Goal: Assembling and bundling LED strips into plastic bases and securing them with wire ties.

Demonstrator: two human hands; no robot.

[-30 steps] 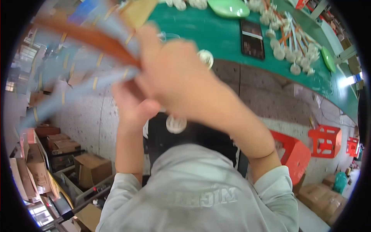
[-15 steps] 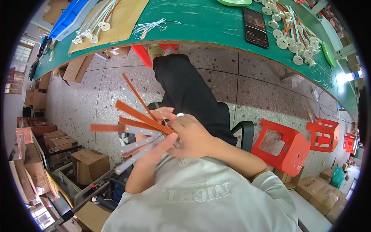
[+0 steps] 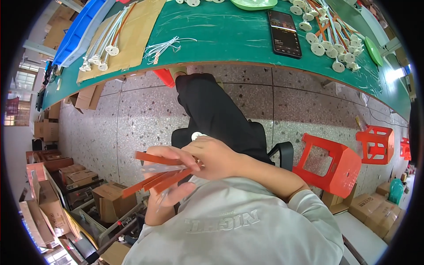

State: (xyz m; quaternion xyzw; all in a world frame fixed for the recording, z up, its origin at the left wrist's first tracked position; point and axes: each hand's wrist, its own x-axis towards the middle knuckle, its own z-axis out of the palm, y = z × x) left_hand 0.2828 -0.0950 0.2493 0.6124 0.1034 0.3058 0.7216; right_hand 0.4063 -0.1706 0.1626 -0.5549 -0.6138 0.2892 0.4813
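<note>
Above my lap, both hands are together around a bunch of flat strips. Several orange-brown strips (image 3: 163,179) and whitish strips with small yellow chips (image 3: 157,168), looking like LED strips, fan out toward the left. My left hand (image 3: 167,154) is closed round their middle, its fingers above and its thumb below. Against it, my right hand (image 3: 216,155) is curled shut where the strips come together; their ends are hidden in its fingers. A round white disc (image 3: 197,136) pokes out just past the right hand's knuckles, apparently part of the bunch.
Ahead is a green table (image 3: 212,44). On it lie a phone (image 3: 285,37), a bundle of white wires (image 3: 165,47), stalks with white discs (image 3: 331,46), a cardboard sheet (image 3: 143,26) and a blue tray (image 3: 81,37). Red stools (image 3: 346,170) stand right; cardboard boxes (image 3: 112,201) left.
The left hand has moved up over the strips, and their fan has drawn narrower. The white disc shows more clearly beyond the right hand. The view has shifted slightly.
</note>
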